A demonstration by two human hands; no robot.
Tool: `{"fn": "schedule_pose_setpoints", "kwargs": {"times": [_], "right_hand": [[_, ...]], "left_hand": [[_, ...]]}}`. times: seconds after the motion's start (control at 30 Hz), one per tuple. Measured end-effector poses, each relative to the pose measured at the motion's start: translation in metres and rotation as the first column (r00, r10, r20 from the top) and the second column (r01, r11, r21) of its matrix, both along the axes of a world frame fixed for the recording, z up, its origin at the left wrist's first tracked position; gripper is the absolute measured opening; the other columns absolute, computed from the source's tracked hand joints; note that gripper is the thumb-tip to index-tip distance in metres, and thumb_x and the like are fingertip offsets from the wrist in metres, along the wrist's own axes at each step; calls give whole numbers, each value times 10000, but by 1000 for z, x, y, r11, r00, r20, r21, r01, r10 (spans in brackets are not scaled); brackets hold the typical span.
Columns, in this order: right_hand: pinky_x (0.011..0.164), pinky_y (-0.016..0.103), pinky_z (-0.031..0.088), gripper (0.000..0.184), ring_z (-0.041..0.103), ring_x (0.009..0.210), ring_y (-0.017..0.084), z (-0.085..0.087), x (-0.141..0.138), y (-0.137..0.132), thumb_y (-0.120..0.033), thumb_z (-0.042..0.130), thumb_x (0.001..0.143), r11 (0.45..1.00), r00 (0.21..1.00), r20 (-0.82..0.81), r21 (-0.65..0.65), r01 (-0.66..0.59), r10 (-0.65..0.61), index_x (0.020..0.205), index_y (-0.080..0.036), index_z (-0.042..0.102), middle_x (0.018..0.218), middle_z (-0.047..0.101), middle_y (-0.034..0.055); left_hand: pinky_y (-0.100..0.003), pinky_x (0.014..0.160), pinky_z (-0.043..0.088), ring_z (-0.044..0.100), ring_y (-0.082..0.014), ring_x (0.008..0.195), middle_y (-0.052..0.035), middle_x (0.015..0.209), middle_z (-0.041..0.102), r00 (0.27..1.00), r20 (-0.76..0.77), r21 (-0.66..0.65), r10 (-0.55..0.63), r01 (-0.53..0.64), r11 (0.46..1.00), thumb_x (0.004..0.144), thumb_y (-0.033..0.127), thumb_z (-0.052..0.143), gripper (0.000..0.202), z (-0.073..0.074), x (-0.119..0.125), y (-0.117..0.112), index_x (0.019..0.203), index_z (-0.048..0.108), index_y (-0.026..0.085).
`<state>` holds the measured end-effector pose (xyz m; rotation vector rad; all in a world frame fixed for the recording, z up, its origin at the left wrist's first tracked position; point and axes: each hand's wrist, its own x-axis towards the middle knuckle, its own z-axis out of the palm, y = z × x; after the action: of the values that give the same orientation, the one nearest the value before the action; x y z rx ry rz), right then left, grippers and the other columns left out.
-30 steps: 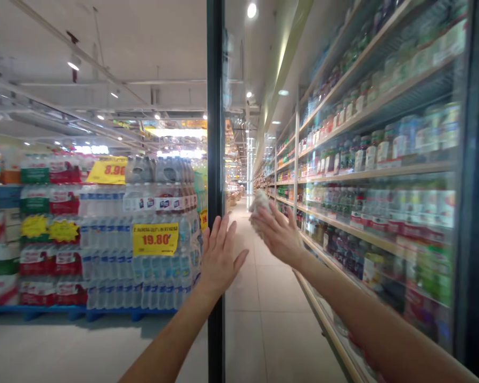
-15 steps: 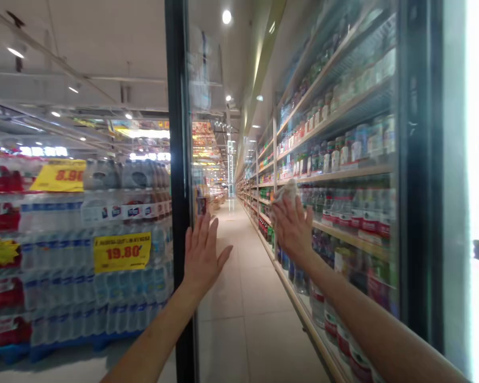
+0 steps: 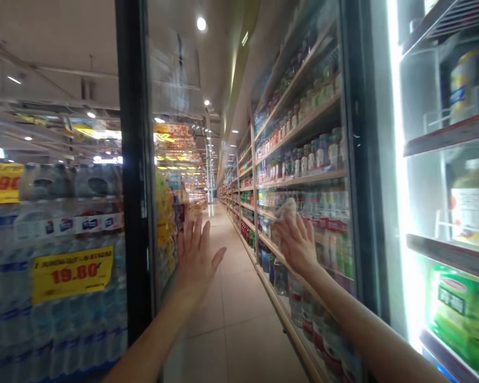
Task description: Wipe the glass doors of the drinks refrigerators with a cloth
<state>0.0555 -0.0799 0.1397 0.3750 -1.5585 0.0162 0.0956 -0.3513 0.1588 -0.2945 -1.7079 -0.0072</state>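
In front of me stands a glass door with a dark frame (image 3: 133,159). My left hand (image 3: 195,260) is up at the glass, fingers stretched and slightly blurred, holding nothing. To its right, my right hand (image 3: 299,247) presses a crumpled pale cloth (image 3: 286,210) to the pane with its fingers over it. Part of the cloth is hidden behind those fingers. Through or reflected in the glass, shelves of bottles (image 3: 315,154) run along an aisle; I cannot tell which.
At right, a lit cooler holds a green package (image 3: 463,314), a pale bottle (image 3: 473,202) and a yellow can (image 3: 461,88) on dark-edged shelves. Stacked water packs (image 3: 83,330) with a yellow price sign (image 3: 74,271) stand at left. Tiled floor (image 3: 239,298) shows ahead.
My view has turned right, bringing the cooler shelves into sight. Both hands now sit farther right relative to the door frame, the cloth still under my right hand.
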Motion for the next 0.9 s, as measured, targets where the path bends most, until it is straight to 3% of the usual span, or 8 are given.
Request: {"fn": "schedule_pose_setpoints", "kwargs": {"times": [0.1,0.3,0.43,0.5,0.6,0.67,0.83,0.9], "right_hand": [[1031,533,270,464,235,1351,305,0,-4,22,-236,413,858,950,996,-18,-303,74,-83,1320,-232,453,1434,355,111],[1046,526,259,484,258,1342,291,-14,-8,69,-230,425,840,992,994,73,-97,86,-79,1320,-291,447,1431,364,65],[942,618,308,518,277,1313,361,-12,-13,98,-257,342,872,867,990,24,-480,131,-137,1389,-227,347,1446,304,161],[949,595,321,515,262,1324,351,-9,-13,94,-263,342,872,868,992,14,-483,116,-125,1386,-232,351,1450,303,149],[1037,496,286,453,259,1345,276,-3,-11,76,-245,394,854,982,996,51,-172,77,-69,1299,-287,473,1419,382,65],[1063,484,250,429,257,1349,257,6,-11,69,-235,408,850,997,996,57,-46,65,-62,1261,-305,508,1405,405,42],[1001,547,298,455,258,1339,313,48,-20,60,-252,365,873,892,992,-72,-448,63,-106,1320,-227,451,1435,343,124],[1008,538,294,445,235,1348,310,60,-20,44,-257,380,873,918,991,-101,-395,38,-85,1309,-232,464,1436,345,113]], "left_hand": [[-514,1098,145,170,-300,1382,-190,1448,301,1000,-15,-5,-3,3,1000,867,454,419,652,-3,-4,6,1396,264,106],[-495,1097,155,196,-287,1377,-193,1440,317,998,-57,-39,-19,17,999,874,462,398,655,0,-7,17,1396,255,91],[-495,1094,159,200,-285,1376,-186,1441,318,998,-53,-45,-16,14,999,879,465,385,658,0,-10,17,1407,231,103],[-505,1091,158,188,-288,1379,-188,1442,315,999,-49,-44,-17,15,999,881,459,380,655,0,-12,15,1410,224,107],[-507,1095,146,192,-277,1379,-181,1437,329,998,-55,-41,-21,18,999,880,442,383,642,-1,-14,11,1413,222,122],[-500,1104,123,206,-266,1377,-164,1436,339,998,-51,-55,-28,25,998,878,437,385,632,1,-16,7,1413,229,140],[-496,1112,97,216,-254,1375,-144,1444,332,998,-64,-63,-20,16,998,882,440,350,591,22,-18,-5,1397,278,160],[-510,1107,105,202,-265,1378,-150,1457,303,997,-77,-4,-3,3,1000,884,436,341,593,37,-17,-10,1398,274,149]]}}
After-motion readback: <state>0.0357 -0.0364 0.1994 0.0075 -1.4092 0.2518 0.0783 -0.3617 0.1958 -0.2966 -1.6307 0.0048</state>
